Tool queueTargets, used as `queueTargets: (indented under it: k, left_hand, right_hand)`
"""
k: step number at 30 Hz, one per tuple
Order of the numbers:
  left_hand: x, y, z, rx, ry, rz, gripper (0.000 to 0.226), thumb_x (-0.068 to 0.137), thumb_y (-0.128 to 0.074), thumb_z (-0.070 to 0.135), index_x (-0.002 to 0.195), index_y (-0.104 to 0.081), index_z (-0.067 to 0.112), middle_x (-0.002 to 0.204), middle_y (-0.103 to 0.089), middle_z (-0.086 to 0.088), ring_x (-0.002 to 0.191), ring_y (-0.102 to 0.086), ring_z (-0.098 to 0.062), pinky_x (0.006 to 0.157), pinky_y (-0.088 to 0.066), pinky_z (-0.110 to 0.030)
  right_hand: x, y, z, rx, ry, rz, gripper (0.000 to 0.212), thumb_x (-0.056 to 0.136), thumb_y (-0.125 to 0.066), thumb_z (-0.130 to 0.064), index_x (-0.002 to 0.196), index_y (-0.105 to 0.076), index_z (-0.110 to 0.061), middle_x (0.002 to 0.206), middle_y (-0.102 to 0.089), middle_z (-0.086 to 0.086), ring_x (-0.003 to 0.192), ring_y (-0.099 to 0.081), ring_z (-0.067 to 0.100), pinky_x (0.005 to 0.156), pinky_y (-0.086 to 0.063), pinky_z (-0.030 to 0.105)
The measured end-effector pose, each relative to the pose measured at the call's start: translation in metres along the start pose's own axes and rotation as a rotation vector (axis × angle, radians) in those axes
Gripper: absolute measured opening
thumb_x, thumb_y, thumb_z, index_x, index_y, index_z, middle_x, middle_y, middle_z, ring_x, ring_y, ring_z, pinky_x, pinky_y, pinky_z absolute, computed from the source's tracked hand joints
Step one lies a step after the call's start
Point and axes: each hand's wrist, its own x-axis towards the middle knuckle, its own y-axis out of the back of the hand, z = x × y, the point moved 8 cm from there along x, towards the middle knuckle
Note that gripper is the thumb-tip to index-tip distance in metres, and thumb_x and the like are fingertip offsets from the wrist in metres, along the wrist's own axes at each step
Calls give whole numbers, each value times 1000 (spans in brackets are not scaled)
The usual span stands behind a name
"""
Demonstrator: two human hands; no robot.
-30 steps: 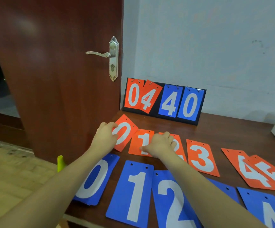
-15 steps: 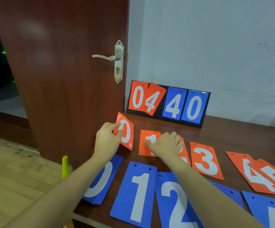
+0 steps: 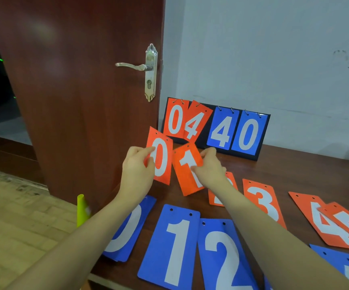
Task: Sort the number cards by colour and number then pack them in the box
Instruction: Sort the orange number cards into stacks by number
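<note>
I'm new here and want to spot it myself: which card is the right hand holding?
Find the black scoreboard reading 0440 against the wall. Just in front of it, two hands each lift an orange card off the wooden table. The right hand pinches the orange 1 card, tilted, beside the orange 0 card.

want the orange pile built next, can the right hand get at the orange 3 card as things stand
Probably not yet: the right hand already holds the orange 1 card. The orange 3 card lies flat just beside that forearm with nothing on it, so once the grip is freed the way looks open.
</note>
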Motion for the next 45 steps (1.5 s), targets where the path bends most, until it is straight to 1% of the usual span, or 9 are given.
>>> queueTargets:
  k: [3, 6, 18, 22, 24, 26, 36, 40, 45]
  left_hand:
    - [0, 3, 6, -21, 27, 6, 46, 92, -55, 17, 137, -43, 15, 128, -48, -5, 117, -52, -21, 94, -48, -35]
    - [-6, -4, 12, -116, 23, -49, 50, 91, -56, 17, 139, -39, 19, 125, -51, -4, 114, -55, -19, 91, -51, -35]
    - [-25, -40, 35, -437, 49, -202, 30, 91, -55, 19, 121, -60, 18, 115, -64, 2, 101, -62, -9, 86, -54, -24]
    - [-20, -47, 28, -266, 80, -148, 47, 87, -61, 15, 132, -48, 19, 105, -63, 0, 99, -60, -15, 79, -50, -26]
    - [-17, -49, 23, -194, 109, -130, 50, 88, -59, 15, 136, -43, 18, 108, -63, -3, 102, -59, -16, 80, -47, -26]
    - [-14, -52, 20, -143, 117, -134, 48, 88, -58, 14, 135, -45, 18, 115, -62, -5, 109, -58, -19, 87, -48, -31]
    - [-12, -64, 27, -74, 57, -146, 62, 91, -54, 12, 144, -25, 27, 122, -52, -6, 111, -52, -18, 89, -47, -34]
    - [-13, -57, 27, -55, 59, -118, 59, 93, -52, 12, 144, -26, 25, 129, -48, -8, 118, -50, -22, 93, -46, -37]
    - [-20, -67, 45, -90, 23, -162, 51, 94, -51, 16, 141, -32, 23, 125, -51, -5, 113, -52, -17, 90, -46, -33]
  right_hand:
    - [-13, 33, -13, 477, 98, 127, 27, 93, -54, -8, 109, -35, -19, 96, -61, 2, 100, -64, 26, 68, -51, 24]
    - [-28, 50, -17, 769, 118, 142, 27, 93, -55, -9, 110, -37, -20, 102, -66, 7, 93, -67, 21, 70, -55, 25]
    - [-41, 30, 17, 548, 49, 140, 28, 86, -67, -20, 103, -45, -17, 96, -62, 5, 90, -64, 16, 69, -52, 22]
    - [-30, 46, 39, 120, 6, 188, 33, 89, -53, -49, 94, -57, -17, 91, -61, -2, 91, -58, 15, 73, -41, 22]
    - [-24, 55, 59, -434, -81, 176, 54, 86, -46, -63, 104, -59, -14, 112, -57, 5, 111, -51, 25, 91, -36, 36]
    - [-24, 55, 78, -617, -191, 77, 71, 79, -51, -69, 119, -52, -10, 128, -47, 12, 122, -41, 30, 102, -31, 40]
    - [-4, 41, 85, -324, -318, -106, 59, 75, -72, -47, 116, -47, -13, 129, -49, 12, 124, -43, 31, 102, -36, 43]
    - [-9, 63, 68, 242, -90, 81, 34, 87, -66, -14, 104, -37, -15, 117, -58, 11, 97, -59, 20, 68, -50, 24]
    - [-25, 77, 40, 732, 22, 123, 29, 89, -62, -11, 108, -41, -14, 100, -63, 3, 89, -66, 17, 71, -56, 26]
